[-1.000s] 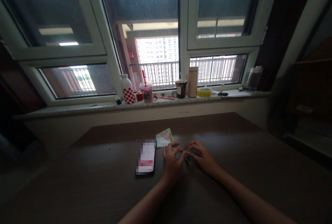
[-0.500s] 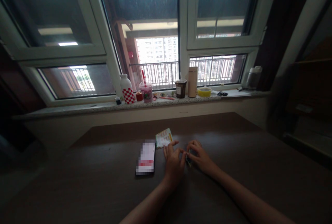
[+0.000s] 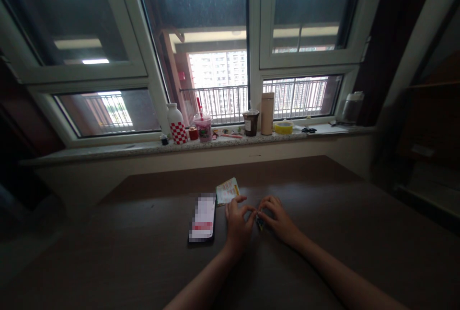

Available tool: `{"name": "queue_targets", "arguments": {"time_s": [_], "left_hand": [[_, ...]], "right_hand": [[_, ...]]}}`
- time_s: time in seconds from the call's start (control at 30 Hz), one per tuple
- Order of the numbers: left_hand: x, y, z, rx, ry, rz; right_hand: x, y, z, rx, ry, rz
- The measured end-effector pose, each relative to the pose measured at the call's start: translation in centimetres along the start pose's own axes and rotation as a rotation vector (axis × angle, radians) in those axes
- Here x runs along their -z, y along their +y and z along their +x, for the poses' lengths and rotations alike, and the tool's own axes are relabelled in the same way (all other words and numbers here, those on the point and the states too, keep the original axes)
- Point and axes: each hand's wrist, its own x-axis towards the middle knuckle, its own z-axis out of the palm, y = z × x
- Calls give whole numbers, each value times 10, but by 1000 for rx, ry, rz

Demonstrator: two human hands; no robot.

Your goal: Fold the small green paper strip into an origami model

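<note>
Both hands meet over the brown table (image 3: pixel 143 257). Between them is a small dark, pointed piece (image 3: pixel 259 224) with blue and yellowish marks, possibly folded card; its kind cannot be made out. My left hand (image 3: pixel 238 226) pinches the piece's upper end between thumb and index finger, its other fingers spread toward the printed card (image 3: pixel 226 191). From the other side my right hand (image 3: pixel 278 216) closes thumb and fingertips on the same end. The fingertips hide much of the piece. Left of my left hand lies a phone (image 3: pixel 203 217), its screen lit and blurred.
Beyond the table, a stone windowsill (image 3: pixel 151 145) carries a checkered white bottle (image 3: pixel 177 125), a pink drink cup (image 3: pixel 203 128), a dark cup (image 3: pixel 250 123), a tan flask (image 3: pixel 267 113), yellow tape (image 3: pixel 283 128) and scissors (image 3: pixel 309 130). Windows rise behind it.
My fingers have shifted slightly around the small piece, and more of its lower, pointed part shows. The phone and printed card stay where they were.
</note>
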Motion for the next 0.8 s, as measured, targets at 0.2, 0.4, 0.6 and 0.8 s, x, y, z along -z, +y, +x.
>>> {"name": "queue_targets", "arguments": {"time_s": [0.2, 0.4, 0.6, 0.8], "left_hand": [[-1, 1, -1, -16, -5, 17], [-3, -3, -1, 26, 57, -31], [-6, -7, -1, 42, 79, -50], [-5, -5, 0, 74, 72, -46]], "right_hand": [[-4, 6, 0, 6, 44, -5], [-5, 11, -2, -93, 70, -47], [-6, 8, -4, -84, -27, -95], [-5, 12, -3, -72, -28, -56]]}}
